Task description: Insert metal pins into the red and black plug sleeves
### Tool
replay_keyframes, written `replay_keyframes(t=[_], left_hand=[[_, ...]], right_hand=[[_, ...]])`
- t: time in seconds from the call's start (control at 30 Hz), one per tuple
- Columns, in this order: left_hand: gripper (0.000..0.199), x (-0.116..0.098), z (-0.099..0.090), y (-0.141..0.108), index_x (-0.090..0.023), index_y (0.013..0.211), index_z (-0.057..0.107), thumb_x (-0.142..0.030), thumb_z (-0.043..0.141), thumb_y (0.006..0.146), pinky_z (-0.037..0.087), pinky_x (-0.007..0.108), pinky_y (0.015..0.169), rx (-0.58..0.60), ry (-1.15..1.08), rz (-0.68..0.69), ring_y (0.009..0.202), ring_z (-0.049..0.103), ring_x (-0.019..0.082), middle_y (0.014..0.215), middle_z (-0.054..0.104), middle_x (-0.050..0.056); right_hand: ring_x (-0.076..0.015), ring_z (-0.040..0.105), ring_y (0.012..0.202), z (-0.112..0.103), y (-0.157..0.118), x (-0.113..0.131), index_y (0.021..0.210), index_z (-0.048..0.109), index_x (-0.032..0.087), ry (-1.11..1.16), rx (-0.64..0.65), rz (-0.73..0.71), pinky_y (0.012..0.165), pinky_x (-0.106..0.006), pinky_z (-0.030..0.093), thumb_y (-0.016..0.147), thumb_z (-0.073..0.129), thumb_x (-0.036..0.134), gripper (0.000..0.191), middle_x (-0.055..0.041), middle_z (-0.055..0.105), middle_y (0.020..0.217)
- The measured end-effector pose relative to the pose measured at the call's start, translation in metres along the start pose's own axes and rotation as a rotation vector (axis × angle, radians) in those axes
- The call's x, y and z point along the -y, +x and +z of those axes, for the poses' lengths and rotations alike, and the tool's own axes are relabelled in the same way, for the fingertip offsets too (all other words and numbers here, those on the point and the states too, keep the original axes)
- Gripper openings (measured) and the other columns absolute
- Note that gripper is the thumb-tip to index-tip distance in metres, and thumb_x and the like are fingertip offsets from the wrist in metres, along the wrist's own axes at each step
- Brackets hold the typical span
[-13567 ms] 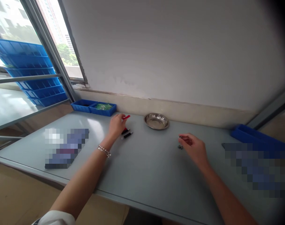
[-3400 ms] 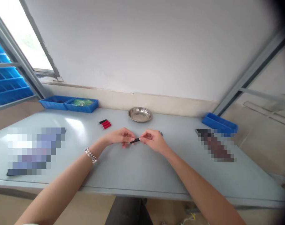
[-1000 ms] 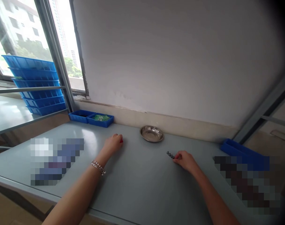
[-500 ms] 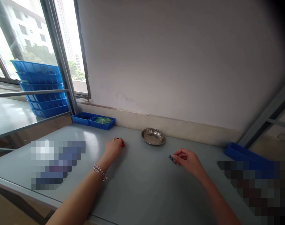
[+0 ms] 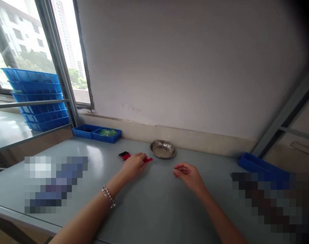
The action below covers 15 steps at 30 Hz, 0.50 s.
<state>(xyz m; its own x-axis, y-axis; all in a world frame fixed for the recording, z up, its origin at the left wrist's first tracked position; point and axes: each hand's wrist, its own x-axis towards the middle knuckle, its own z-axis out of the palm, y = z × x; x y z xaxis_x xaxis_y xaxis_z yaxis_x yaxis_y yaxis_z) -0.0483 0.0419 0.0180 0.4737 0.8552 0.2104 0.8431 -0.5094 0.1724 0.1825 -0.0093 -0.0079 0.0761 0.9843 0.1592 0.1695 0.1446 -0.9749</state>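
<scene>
Red cylinder [image 5: 149,160], slim and short: where does it lie, and what stands nearest the viewer?

Nearest is the front of the grey tabletop [image 5: 149,206], crossed by two bare forearms, the left ringed at the wrist by a beaded bracelet [image 5: 108,196]. Beyond, toward the middle of the surface, the right hand [image 5: 189,174] is poised with thumb and fingers drawn together; whether anything sits between its tips cannot be told. The left hand [image 5: 136,165] pinches the cylinder near one end. Whether the piece also touches the table is unclear.

What is the governing relation?

The long axis runs sideways, tilted slightly away from the viewer. Its free end projects past the left fingertips toward the right hand's side, with a strip of open tabletop between. The left hand is the nearer, being in contact; the right hand is apart, to the right and a little closer to the viewer.

And farther off?

Just behind the left hand lies a group of black and red cylinders [image 5: 124,155]; next, a shallow metal dish [image 5: 162,148]; then, toward the wall, a blue tray of green packets [image 5: 107,138].
</scene>
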Motion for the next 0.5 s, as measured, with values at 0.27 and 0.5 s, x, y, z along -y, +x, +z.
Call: replay_keyframes(t=[0.27, 0.5], left_hand=[[0.018, -0.031, 0.027, -0.012, -0.018, 0.091, 0.057, -0.027, 0.045, 0.082, 0.04, 0.02, 0.058, 0.0, -0.352, 0.229, 0.062, 0.052, 0.01, 0.081, 0.06, 0.003], [0.019, -0.033, 0.022, -0.014, -0.018, 0.09, 0.058, -0.028, 0.044, 0.083, 0.04, 0.02, 0.057, -0.002, -0.393, 0.251, 0.061, 0.051, 0.01, 0.08, 0.06, 0.003]], right_hand=[[-0.0152, 0.059, 0.053, 0.024, -0.005, -0.006, 0.07, 0.062, 0.017, 0.086, 0.04, 0.054, 0.053, -0.028, 0.046, 0.055, 0.069, 0.048, 0.035, -0.0025, 0.064, 0.059], [-0.0137, 0.057, 0.053, 0.027, -0.006, -0.004, 0.068, 0.062, 0.017, 0.144, 0.022, 0.047, 0.054, -0.027, 0.046, 0.058, 0.07, 0.044, 0.029, -0.0001, 0.061, 0.055]])
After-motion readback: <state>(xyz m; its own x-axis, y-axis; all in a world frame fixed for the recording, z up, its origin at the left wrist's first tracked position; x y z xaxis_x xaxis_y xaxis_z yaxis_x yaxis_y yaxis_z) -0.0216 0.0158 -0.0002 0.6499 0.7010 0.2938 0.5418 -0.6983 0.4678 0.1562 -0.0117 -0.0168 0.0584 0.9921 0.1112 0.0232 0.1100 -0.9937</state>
